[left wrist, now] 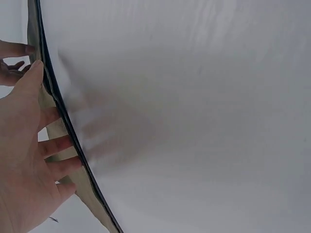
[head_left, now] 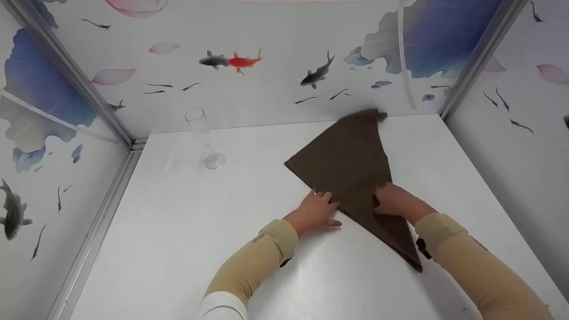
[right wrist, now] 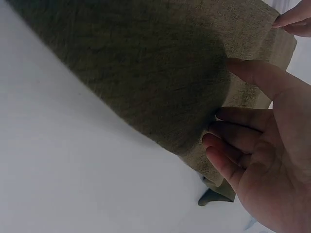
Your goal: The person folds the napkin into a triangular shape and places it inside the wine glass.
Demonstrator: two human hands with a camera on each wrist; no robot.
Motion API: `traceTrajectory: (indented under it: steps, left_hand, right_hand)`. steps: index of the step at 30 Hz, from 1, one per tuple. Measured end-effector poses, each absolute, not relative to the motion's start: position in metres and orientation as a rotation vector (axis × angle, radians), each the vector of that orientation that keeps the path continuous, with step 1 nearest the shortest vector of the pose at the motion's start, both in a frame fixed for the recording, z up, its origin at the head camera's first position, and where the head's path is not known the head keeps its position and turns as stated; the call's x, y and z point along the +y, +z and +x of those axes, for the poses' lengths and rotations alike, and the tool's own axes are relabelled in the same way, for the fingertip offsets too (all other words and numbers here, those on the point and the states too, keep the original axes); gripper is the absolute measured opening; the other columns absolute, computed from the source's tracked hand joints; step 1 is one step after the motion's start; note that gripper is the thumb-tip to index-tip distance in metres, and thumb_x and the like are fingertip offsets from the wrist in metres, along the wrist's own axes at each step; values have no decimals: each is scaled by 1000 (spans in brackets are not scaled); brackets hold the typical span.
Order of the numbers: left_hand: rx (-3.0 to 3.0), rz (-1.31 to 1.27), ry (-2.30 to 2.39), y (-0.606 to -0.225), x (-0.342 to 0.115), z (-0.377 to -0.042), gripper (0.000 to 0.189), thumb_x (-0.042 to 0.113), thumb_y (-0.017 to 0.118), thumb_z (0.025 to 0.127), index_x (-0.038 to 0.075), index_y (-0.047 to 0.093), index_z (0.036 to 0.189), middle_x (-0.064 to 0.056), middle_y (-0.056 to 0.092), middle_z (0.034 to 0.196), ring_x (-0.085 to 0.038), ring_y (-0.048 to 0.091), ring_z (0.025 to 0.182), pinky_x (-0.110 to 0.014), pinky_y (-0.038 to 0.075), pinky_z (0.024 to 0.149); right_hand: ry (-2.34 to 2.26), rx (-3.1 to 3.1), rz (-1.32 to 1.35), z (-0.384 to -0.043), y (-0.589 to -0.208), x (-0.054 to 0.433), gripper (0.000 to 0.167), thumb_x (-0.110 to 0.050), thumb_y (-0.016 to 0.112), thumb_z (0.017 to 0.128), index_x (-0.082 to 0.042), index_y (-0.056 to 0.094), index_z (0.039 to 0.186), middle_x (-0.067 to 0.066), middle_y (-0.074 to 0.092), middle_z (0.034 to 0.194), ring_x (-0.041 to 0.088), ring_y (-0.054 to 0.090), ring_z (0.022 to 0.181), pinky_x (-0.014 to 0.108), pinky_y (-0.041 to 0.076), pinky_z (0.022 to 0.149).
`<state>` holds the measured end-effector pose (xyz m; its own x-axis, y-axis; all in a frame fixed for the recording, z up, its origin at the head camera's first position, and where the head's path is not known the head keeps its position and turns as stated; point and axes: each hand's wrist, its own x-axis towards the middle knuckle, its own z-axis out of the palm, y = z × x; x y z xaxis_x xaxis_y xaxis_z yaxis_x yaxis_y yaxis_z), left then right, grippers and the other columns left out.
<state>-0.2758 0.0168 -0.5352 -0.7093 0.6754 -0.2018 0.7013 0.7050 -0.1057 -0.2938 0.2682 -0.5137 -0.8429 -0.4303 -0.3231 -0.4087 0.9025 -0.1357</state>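
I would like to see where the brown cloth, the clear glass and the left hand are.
brown cloth (head_left: 349,160), head view: its broad flat face
clear glass (head_left: 202,132), head view: its bowl
left hand (head_left: 316,211), head view: back of the hand

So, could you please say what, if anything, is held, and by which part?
I cannot tell whether the brown cloth is held; the left hand touches its left edge, the right hand near its right edge.
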Motion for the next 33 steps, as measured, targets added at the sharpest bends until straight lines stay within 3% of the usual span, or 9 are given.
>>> traceTrajectory:
  steps: [11, 14, 18, 21, 24, 28, 30, 33]
  left_hand:
    - [2791, 1110, -288, -537, 22, -271, 72, 72, 45, 90, 12, 61, 127, -1, 53, 119, -22, 53, 114, -51, 34, 107]
    - [2786, 1073, -243, -536, 23, -271, 71, 71, 46, 90, 13, 62, 128, -2, 52, 123, -23, 53, 116, -51, 33, 107]
    - [2775, 967, -156, -535, 23, -273, 68, 70, 49, 89, 20, 60, 135, -8, 45, 136, -32, 43, 130, -54, 29, 108]
    - [2765, 898, -113, -535, 22, -275, 64, 70, 49, 88, 32, 56, 139, -13, 39, 144, -43, 31, 137, -60, 26, 108]
    - [2746, 852, -72, -535, 19, -278, 60, 70, 50, 88, 40, 52, 140, -17, 36, 147, -50, 25, 138, -64, 22, 107]
    - [2722, 814, -17, -535, 15, -278, 56, 67, 51, 90, 45, 49, 141, -20, 34, 149, -51, 27, 137, -66, 20, 107]
    - [2720, 824, -22, -536, 13, -277, 55, 65, 53, 90, 47, 47, 142, -20, 34, 148, -50, 29, 136, -66, 20, 107]
    - [2730, 864, -84, -538, 10, -274, 59, 65, 53, 90, 47, 41, 145, -18, 36, 146, -47, 32, 135, -66, 21, 107]
  right_hand:
    - [-170, 2675, -438, -307, -516, 264, 50, -20, 58, 90, 21, 53, 116, 27, 62, 96, 29, 54, 79, 46, 49, 77]
    - [-174, 2692, -410, -309, -517, 262, 49, -23, 58, 90, 19, 55, 114, 28, 62, 98, 29, 54, 79, 47, 49, 78]
    - [-168, 2713, -371, -310, -519, 259, 35, -28, 57, 92, 6, 65, 92, 18, 61, 83, 26, 52, 70, 42, 47, 67]
    - [-156, 2714, -324, -311, -521, 257, 39, -37, 57, 95, -1, 65, 83, 11, 56, 74, 25, 51, 67, 39, 44, 64]
    - [-145, 2706, -278, -312, -521, 254, 50, -46, 55, 96, 1, 66, 89, 9, 54, 72, 26, 51, 69, 40, 45, 67]
    - [-164, 2698, -228, -313, -520, 249, 65, -54, 51, 96, 9, 66, 105, 16, 61, 84, 29, 55, 77, 46, 48, 78]
    - [-173, 2695, -197, -313, -522, 246, 73, -57, 50, 96, 12, 62, 114, 25, 62, 100, 34, 56, 87, 49, 48, 87]
    - [-171, 2693, -151, -313, -524, 242, 85, -64, 46, 94, 16, 58, 120, 39, 48, 128, 42, 56, 105, 55, 43, 97]
